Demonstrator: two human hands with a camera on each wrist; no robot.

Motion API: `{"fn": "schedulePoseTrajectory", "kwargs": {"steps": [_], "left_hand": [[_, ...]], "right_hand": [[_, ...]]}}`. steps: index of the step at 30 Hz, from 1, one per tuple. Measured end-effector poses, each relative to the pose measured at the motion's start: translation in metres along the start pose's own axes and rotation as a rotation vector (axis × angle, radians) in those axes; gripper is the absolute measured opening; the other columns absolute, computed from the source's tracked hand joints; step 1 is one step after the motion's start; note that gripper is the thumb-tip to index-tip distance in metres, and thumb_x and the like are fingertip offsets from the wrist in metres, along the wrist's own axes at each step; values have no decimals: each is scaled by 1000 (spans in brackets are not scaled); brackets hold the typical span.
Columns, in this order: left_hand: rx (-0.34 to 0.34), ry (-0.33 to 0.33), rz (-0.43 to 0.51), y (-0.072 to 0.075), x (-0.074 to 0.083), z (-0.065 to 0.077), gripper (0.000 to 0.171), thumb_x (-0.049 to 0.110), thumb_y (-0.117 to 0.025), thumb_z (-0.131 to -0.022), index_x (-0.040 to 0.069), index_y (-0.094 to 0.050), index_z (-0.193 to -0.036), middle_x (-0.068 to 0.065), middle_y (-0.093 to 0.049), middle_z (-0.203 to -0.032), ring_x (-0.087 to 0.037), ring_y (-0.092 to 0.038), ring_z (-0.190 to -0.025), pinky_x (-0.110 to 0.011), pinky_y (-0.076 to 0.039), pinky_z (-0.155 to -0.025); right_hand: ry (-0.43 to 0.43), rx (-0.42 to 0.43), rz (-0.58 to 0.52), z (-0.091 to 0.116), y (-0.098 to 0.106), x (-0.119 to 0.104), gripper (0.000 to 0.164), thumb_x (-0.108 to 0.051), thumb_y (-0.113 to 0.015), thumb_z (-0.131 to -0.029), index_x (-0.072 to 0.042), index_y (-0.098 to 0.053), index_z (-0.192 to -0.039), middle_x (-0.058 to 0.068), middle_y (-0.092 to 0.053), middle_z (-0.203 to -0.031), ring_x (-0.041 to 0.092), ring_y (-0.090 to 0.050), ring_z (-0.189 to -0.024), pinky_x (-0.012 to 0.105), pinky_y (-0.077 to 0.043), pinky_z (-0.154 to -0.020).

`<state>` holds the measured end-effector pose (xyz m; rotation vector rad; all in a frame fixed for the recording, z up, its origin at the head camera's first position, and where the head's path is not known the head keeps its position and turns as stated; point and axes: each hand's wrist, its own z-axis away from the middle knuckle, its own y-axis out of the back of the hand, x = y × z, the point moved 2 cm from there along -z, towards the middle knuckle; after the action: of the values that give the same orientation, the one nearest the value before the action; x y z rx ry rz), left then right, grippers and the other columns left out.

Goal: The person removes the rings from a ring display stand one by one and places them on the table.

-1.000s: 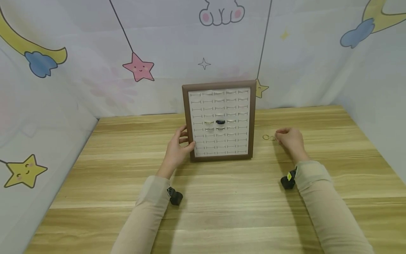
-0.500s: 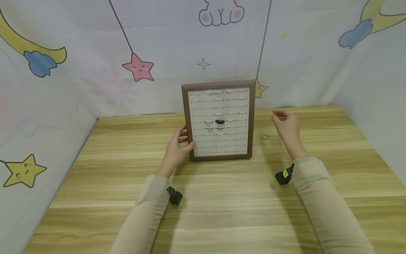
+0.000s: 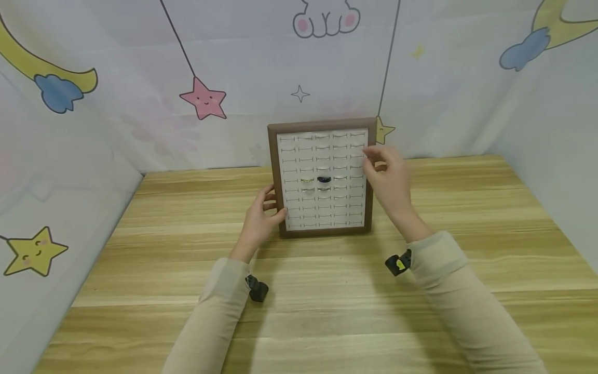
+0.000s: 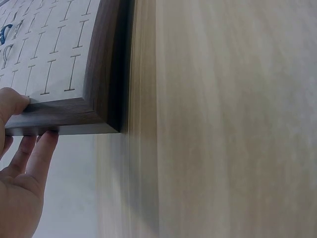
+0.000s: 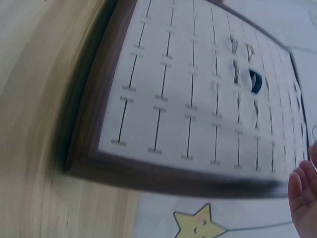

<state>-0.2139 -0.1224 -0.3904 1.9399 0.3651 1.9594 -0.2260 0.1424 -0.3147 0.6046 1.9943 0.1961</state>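
Starry cloth [image 3: 252,57] hangs behind the wooden bench [image 3: 322,306]. It looks like the step of reaching the slots [image 3: 357,146]; the next move seems to need a slow, gentle touch. The left hand [image 3: 258,219] pinches the framed ring board [image 3: 317,213] by its edge. The right hand [image 3: 391,179] bends in across from it, fingers narrow; I cannot tell if it holds anything. Between the hands sits the board's black ring [image 3: 324,179].

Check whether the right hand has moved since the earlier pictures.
Yes: in the head view, the right hand has moved left and up, from beside the framed board to in front of its right edge.
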Motion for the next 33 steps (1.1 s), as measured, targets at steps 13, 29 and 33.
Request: {"fn": "schedulePoseTrajectory", "kwargs": {"steps": [13, 29, 33], "left_hand": [[-4, 11, -6, 0, -1, 0, 70, 11, -64, -90, 15, -27, -149, -16, -47, -139, -34, -51, -125, -44, -51, -98], [-4, 13, -15, 0, -1, 0, 71, 11, -64, -90, 16, -27, -150, -16, -46, -140, -34, -51, -125, -45, -51, -99], [-7, 15, -19, 0, 0, -1, 70, 12, -64, -90, 16, -27, -150, -16, -46, -140, -34, -50, -126, -45, -50, -99]], "right_hand": [[165, -249, 171, 20, -38, -16, 22, 0, -60, -88, 0, -65, -109, 15, -66, -110, 26, -63, -93, 36, -55, -80], [222, -229, 352, 25, -55, -19, 20, 0, -63, -86, -6, -71, -104, 10, -67, -105, 25, -62, -96, 34, -57, -78], [247, -202, 388, 25, -57, -18, 18, 1, -63, -86, -5, -71, -101, 10, -67, -103, 25, -62, -96, 34, -57, -79]]}}
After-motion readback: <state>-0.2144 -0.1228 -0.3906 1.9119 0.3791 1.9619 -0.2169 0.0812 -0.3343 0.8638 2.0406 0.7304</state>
